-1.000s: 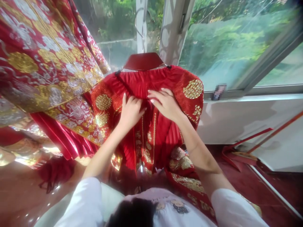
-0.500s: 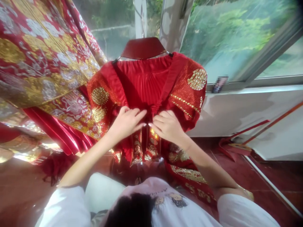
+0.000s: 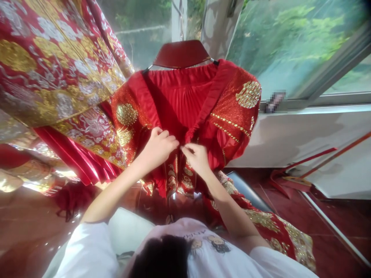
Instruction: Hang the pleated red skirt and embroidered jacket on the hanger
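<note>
A red garment (image 3: 185, 96) with pleated cloth inside and gold round embroidery hangs in front of me. Two clips hold its top band below a dark red hanger (image 3: 182, 53). At the middle front, my left hand (image 3: 162, 144) is closed on the left edge of the opening, its fingertips turned away from view. My right hand (image 3: 197, 157) pinches close beside it, thumb and forefinger together at the other front edge. What exactly lies between the right fingertips is too small to make out. Below both hands hang narrow gold-embroidered strips (image 3: 187, 179).
More red, gold and silver embroidered clothing (image 3: 58, 61) hangs at the left. Windows (image 3: 278, 42) stand behind, above a white wall (image 3: 292, 135). A red dustpan (image 3: 282, 183) and long handles are at the right. A pale seat (image 3: 130, 227) shows beside my lap.
My right hand has drawn inward and its fingers have closed into a pinch. The left fingers have curled in more. The garment sits slightly higher and further right in view.
</note>
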Demonstrator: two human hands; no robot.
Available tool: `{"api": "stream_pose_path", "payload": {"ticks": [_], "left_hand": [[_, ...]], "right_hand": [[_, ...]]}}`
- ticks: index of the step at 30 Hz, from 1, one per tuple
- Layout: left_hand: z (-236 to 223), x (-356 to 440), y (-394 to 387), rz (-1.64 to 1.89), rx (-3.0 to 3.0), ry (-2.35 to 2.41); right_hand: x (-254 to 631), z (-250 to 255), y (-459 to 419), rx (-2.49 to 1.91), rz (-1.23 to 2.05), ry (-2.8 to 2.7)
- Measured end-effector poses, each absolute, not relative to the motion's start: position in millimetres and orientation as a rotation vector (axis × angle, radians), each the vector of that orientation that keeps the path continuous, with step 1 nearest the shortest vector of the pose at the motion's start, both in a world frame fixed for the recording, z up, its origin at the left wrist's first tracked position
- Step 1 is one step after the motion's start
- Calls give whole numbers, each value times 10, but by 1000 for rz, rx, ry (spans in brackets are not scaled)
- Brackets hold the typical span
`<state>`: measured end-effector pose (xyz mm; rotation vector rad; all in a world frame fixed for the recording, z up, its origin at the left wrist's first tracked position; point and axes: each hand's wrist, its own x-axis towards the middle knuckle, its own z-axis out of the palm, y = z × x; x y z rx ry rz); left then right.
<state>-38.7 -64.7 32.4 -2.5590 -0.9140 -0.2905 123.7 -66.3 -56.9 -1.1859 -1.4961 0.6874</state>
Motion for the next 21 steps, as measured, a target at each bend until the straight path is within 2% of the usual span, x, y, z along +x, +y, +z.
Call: {"api": "stream_pose_path", "payload": {"ticks": [6,8,11,14,16,18,21], "left_hand": [[448,-580,-892,-353,-2555,-915],[485,-682,-958,-331,-2612,-896],[591,-742,-996,-536,-2683,-963],[680,-625,-846,-1024,-2302,-1391],[669,-502,-623,-1226,-1907,-1608],[609,-430,-379,-1347,-1667,-1631],[532,-524,-161,-1483,-1527,-1607]], "right_hand": [[1196,-1334,-870,-1496,782,-1714],[1341,-1369,-983,-1479,824,-1779],[1664,-950,-1102,-1540,633,-1697],[1823,-253,-998,-1543,-18,-1243],[1775,101,-766,-1463,-242,-1130],[1688,259,-474,-1468,-373,-1133],[1699,225,-154,-1529,-418,-1153]]}}
